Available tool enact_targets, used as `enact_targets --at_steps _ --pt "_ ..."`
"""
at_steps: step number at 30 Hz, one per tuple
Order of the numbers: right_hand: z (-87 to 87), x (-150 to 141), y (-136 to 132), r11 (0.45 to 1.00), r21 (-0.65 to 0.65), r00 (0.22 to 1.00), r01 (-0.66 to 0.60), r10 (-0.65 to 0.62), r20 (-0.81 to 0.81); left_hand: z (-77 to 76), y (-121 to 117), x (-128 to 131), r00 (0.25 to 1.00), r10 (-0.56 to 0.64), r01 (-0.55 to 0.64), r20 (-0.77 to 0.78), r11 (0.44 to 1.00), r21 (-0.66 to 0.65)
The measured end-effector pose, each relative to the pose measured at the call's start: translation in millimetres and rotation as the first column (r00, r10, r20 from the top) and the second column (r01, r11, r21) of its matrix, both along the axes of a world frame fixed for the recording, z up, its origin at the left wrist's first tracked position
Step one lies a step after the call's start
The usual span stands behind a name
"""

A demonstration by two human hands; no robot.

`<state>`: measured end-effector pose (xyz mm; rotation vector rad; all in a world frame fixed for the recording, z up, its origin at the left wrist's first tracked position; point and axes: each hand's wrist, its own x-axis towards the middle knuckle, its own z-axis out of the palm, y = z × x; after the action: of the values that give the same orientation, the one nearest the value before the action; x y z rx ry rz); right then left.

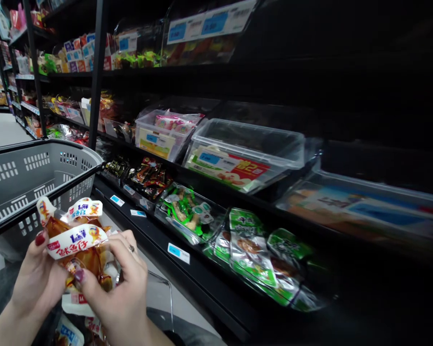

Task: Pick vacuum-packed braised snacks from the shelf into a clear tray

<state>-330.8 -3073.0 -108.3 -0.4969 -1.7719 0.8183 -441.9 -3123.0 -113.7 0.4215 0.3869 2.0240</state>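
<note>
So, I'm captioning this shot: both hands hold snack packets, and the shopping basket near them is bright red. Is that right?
Not quite: the shopping basket is grey, as the head view shows. The left hand and right hand do both hold snack packets.

Open room is offered above the grey basket; to the basket's right, passage is barred by black shelving, and the basket's near side is partly blocked by held snack packets.
</note>
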Motion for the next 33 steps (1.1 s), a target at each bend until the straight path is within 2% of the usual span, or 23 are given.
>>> enact_targets --at_steps 5,9,12,14,15,16,17,18,20,21,22,23,25,27,29,30,31,33 --pt "-5.9 -3.6 -1.3 1.000 -0.020 0.993 0.015 -0.017 -0.116 0.1 3.3 3.1 0.992 -0.015 0.027 0.122 0.994 -0.101" --pt "-11.4 -6.5 -2.3 0.999 0.016 0.959 0.033 -0.027 -0.282 5.9 9.4 -0.2 0.959 0.116 -0.066 0.260 0.979 -0.193" --pt "-13.5 -5.4 -4.6 0.995 -0.046 0.871 -0.091 0.057 -0.488 9.0 12.3 -8.8 0.930 0.201 -0.137 0.308 0.967 -0.216" --pt "-9.7 -1.9 -3.0 0.949 -0.198 0.810 -0.246 0.090 -0.579 8.9 12.4 -15.0 0.918 0.249 -0.186 0.309 0.958 -0.219" --pt "-5.8 0.6 -0.4 0.893 -0.296 0.788 -0.339 0.097 -0.608 8.1 11.9 -17.9 0.920 0.263 -0.203 0.290 0.954 -0.221" --pt "-1.0 3.4 3.6 0.811 -0.387 0.767 -0.439 0.114 -0.632 7.0 11.1 -20.6 0.927 0.268 -0.213 0.263 0.952 -0.222" --pt "4.2 6.3 8.9 0.698 -0.464 0.742 -0.546 0.145 -0.655 5.5 10.0 -23.0 0.935 0.267 -0.219 0.232 0.952 -0.215" --pt "9.2 9.1 15.0 0.560 -0.515 0.703 -0.649 0.183 -0.688 3.8 8.9 -25.1 0.945 0.261 -0.222 0.198 0.955 -0.198" --pt "15.8 13.8 28.3 0.273 -0.512 0.574 -0.814 0.246 -0.781 0.3 6.8 -28.4 0.959 0.246 -0.226 0.138 0.963 -0.148" --pt "16.5 15.4 34.4 0.152 -0.470 0.494 -0.870 0.261 -0.830 -1.3 6.1 -29.5 0.965 0.236 -0.221 0.119 0.967 -0.126" --pt "15.4 16.4 39.7 0.058 -0.412 0.412 -0.909 0.265 -0.872 -2.8 5.8 -30.2 0.972 0.211 -0.200 0.102 0.974 -0.107" --pt "12.8 17.0 44.0 -0.011 -0.352 0.336 -0.936 0.267 -0.903 -4.0 5.9 -30.6 0.980 0.178 -0.170 0.090 0.981 -0.089" --pt "5.8 17.0 49.3 -0.087 -0.264 0.230 -0.961 0.285 -0.931 -6.3 6.7 -30.8 0.991 0.103 -0.100 0.084 0.994 -0.040" --pt "0.7 16.6 51.1 -0.102 -0.253 0.211 -0.962 0.306 -0.928 -8.4 7.5 -31.3 0.996 0.022 -0.025 0.084 0.999 0.027" --pt "1.0 16.8 51.5 -0.047 -0.299 0.269 -0.953 0.318 -0.909 -10.7 7.4 -32.5 0.993 -0.088 0.081 0.084 0.993 0.091" --pt "3.2 17.4 51.9 0.014 -0.339 0.326 -0.941 0.322 -0.889 -11.7 6.8 -33.3 0.985 -0.152 0.142 0.079 0.983 0.119" --pt "6.1 18.3 52.8 0.103 -0.389 0.400 -0.916 0.326 -0.856 -12.6 6.0 -33.9 0.975 -0.210 0.198 0.073 0.969 0.144" --pt "12.3 21.1 56.6 0.361 -0.476 0.584 -0.802 0.305 -0.752 -13.4 4.0 -34.3 0.956 -0.287 0.272 0.064 0.946 0.178"
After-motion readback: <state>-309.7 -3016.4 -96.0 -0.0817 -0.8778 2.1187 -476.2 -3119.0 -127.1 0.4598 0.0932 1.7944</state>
